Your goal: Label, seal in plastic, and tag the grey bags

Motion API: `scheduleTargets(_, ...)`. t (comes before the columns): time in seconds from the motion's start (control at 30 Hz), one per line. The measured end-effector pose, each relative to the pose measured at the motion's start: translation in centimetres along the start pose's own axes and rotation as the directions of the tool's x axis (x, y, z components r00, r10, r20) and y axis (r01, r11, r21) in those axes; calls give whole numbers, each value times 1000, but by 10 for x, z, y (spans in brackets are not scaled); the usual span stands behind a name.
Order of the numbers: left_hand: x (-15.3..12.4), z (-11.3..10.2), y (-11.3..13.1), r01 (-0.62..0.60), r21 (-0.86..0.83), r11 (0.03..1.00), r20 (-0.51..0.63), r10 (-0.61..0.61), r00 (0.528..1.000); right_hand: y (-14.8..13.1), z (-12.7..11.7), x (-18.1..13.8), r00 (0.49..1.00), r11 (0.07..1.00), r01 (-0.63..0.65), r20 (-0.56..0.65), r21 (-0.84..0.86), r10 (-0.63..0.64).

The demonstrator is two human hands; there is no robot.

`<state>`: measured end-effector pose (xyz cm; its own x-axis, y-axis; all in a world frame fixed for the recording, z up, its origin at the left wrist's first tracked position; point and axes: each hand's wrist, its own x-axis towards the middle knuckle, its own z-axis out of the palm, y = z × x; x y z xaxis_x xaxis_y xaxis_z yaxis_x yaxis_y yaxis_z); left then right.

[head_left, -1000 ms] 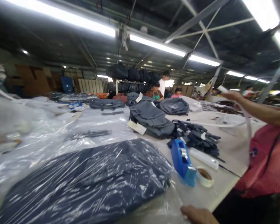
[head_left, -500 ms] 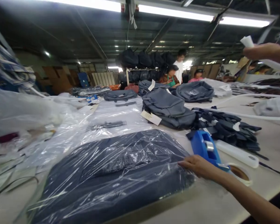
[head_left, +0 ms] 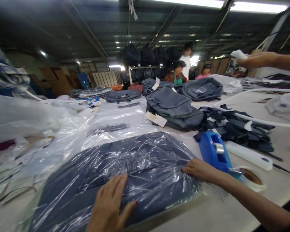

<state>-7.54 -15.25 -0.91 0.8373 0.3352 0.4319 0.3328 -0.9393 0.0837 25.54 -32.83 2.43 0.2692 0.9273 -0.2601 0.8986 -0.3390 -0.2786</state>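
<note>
Wrapped bag [head_left: 147, 164] on table [head_left: 227, 209], left of blue tape dispenser [head_left: 207, 149], rectangular outline facing up. Long axis crosswise, right end toward dispenser and slightly farther off than left end. Left hand [head_left: 108, 204] flat on film, fingers a little apart, gripping nothing. Right hand [head_left: 197, 169], just left of dispenser, fingers bent on film; cannot tell whether pinching. Since previous frame: left hand newly on wrapped bag.

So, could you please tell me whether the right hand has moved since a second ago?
Yes, the right hand moved forward and closer to the blue tape dispenser, onto the plastic-wrapped bag.
</note>
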Motion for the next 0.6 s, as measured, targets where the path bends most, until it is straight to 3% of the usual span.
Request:
scheduleTargets(0.07,30,8,17,184,-96,978,200,-162,966,-3,-4,-2,998,998,-65,1,18,65)
scheduleTargets(0.17,68,6,33,427,-132,894,523,-303,797,-9,-13,-6,984,981,-177,8,78,177)
scheduleTargets(0.33,99,0,28,431,-155,889,721,-197,665,-13,-31,-12,972,958,-233,50,168,227)
scheduleTargets(0.43,100,7,25,465,-194,864,752,-173,636,-8,-48,-18,977,959,-201,113,200,181)
scheduleTargets(0.6,91,23,20,510,-236,827,728,-197,657,2,-76,-32,977,952,-200,121,229,176)
